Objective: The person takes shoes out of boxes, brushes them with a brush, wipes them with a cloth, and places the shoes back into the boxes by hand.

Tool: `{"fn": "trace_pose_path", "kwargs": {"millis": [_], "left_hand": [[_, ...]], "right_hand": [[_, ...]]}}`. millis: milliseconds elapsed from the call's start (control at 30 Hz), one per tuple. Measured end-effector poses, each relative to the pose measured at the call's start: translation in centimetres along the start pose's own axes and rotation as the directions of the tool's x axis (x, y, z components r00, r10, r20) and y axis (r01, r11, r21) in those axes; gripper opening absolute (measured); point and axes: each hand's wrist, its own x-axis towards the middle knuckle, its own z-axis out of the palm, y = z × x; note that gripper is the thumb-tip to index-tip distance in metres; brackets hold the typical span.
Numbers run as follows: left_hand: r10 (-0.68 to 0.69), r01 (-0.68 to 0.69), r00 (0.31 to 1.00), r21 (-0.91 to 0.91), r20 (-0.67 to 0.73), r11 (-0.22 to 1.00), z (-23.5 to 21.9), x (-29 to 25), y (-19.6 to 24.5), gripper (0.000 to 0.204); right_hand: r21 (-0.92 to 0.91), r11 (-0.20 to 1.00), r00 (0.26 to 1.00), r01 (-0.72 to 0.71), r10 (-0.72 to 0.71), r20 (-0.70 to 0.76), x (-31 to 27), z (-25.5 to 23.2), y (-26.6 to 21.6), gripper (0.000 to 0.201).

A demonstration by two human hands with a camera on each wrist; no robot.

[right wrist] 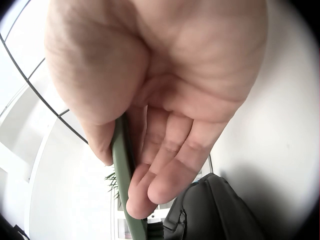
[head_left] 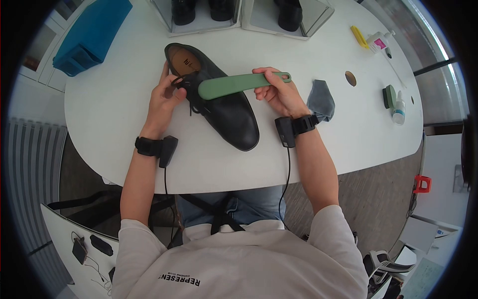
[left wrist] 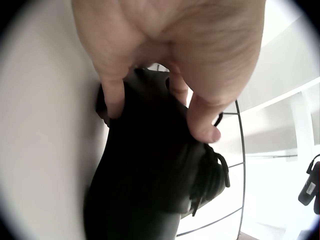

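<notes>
A black lace-up dress shoe [head_left: 233, 123] lies on the white table, its toe towards the person and its tan insole [head_left: 187, 62] showing at the far end. My left hand [head_left: 162, 104] grips the shoe at the side by the laces. In the left wrist view, thumb and fingers straddle the black upper [left wrist: 145, 150]. My right hand [head_left: 280, 92] pinches a long green shoe brush [head_left: 231, 85] near its holed handle end. The brush's broad head crosses over the laces and upper. Dark bristles [right wrist: 155, 230] show under it in the right wrist view, on the side facing the shoe.
A grey cloth [head_left: 321, 99] lies right of my right wrist. Open white boxes [head_left: 204, 28] with black shoes stand at the back, and a blue case [head_left: 92, 37] sits back left. Farther right are a small green brush [head_left: 389, 96], a white bottle [head_left: 399, 112] and a yellow tool [head_left: 358, 36].
</notes>
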Motion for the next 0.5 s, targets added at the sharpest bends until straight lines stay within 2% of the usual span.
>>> {"fn": "trace_pose_path", "kwargs": {"millis": [67,133,267,333,400,467,500], "left_hand": [[-0.022,0.022,1.0,-0.021,-0.015,1.0,0.21,-0.29,-0.06,0.042],[-0.056,0.057,0.998,-0.053,0.013,0.997,0.22,-0.15,0.17,0.036],[-0.051,0.052,0.999,-0.087,0.014,0.995,0.24,-0.24,0.27,0.031],[-0.039,0.052,0.997,-0.226,0.06,0.973,0.26,-0.08,0.31,0.025],[-0.03,0.052,0.996,-0.264,0.085,0.963,-0.03,0.05,0.1,0.023],[-0.036,0.068,0.993,-0.303,0.11,0.951,-0.18,-0.02,-0.23,0.022],[-0.037,0.083,0.989,-0.328,0.145,0.941,-0.18,0.07,-0.32,0.022]], "right_hand": [[0.0,1.0,1.0,-0.012,0.012,0.013,0.02,0.33,0.29,0.039],[0.043,0.997,0.993,0.065,-0.061,-0.103,0.04,0.75,0.46,0.04],[0.079,0.996,0.999,0.031,-0.027,-0.047,0.09,0.5,0.76,0.04],[0.131,0.99,0.999,0.043,-0.039,-0.032,0.16,0.32,0.93,0.041],[0.184,0.982,0.999,0.051,-0.049,-0.015,0.42,0.11,0.94,0.042],[0.219,0.973,0.996,0.077,-0.065,-0.061,0.33,0.76,0.58,0.043],[0.149,0.987,0.996,0.055,-0.044,-0.077,0.26,0.99,0.38,0.042]]}}
